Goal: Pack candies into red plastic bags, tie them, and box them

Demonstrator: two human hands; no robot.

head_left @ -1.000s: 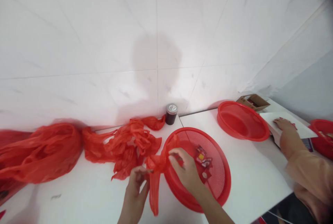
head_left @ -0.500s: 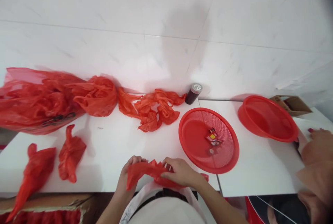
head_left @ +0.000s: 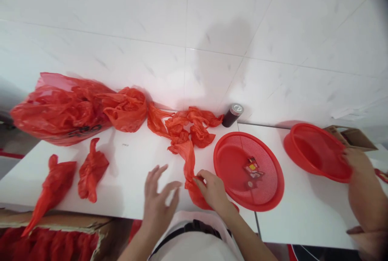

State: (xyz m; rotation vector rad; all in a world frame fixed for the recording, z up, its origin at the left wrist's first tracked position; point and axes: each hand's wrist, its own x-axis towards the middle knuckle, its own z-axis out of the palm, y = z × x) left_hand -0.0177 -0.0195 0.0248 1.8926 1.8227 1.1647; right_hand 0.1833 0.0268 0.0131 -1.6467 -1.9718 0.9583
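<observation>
Near the table's front edge, my right hand [head_left: 214,190] pinches a red plastic bag [head_left: 188,160], gripping it below its upper end. That bag stretches up toward a heap of crumpled red plastic bags [head_left: 201,133] and its lower part bulges under my wrist. My left hand [head_left: 159,196] is just left of it, fingers spread and holding nothing. Beside my right hand stands a round red mesh basket [head_left: 218,160] with a few small printed packets [head_left: 253,168] in it. Two knotted red bags [head_left: 92,172] lie on the left of the white table.
A large red sack of bags [head_left: 66,111] rests at the back left. Behind the basket stands a dark can [head_left: 233,115]. At right, a co-worker's hand [head_left: 357,164] reaches a second red basin [head_left: 298,162] near a cardboard box [head_left: 353,137]. An open carton [head_left: 100,236] stands below the left edge.
My left hand has let go of the red bag and spread open. The bag now stands lengthwise in my right hand. The co-worker's hand has moved onto the second basin.
</observation>
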